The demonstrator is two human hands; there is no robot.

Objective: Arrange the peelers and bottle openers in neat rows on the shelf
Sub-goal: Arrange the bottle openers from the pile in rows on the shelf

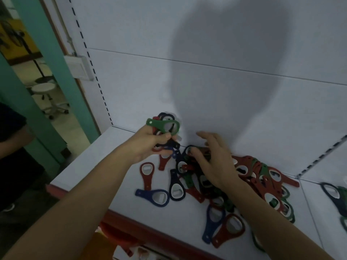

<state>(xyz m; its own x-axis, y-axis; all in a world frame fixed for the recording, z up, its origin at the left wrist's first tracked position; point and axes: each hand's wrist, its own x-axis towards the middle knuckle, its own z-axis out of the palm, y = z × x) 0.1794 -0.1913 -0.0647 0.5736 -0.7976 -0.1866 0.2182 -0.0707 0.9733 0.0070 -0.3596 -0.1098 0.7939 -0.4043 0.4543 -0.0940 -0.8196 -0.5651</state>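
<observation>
My left hand (148, 145) holds a bunch of bottle openers (165, 126) above the white shelf (93, 162), a green one on top, with red, dark blue and black ones under it. My right hand (212, 158) rests with fingers spread on a loose pile of openers (249, 177) in red, green and dark colours near the back panel. A red opener (147, 172), a blue opener (155, 197) and a black opener (176, 186) lie singly in front of the pile. Two more, a blue opener (214, 222) and a red opener (230, 230), lie near the shelf's front edge.
A white back panel (225, 72) rises behind the shelf, with slotted uprights at left and right. The neighbouring shelf section holds a dark opener (330, 192) at the far right. A person in dark clothes (11, 147) stands at the left. The shelf has a red front lip (131, 224).
</observation>
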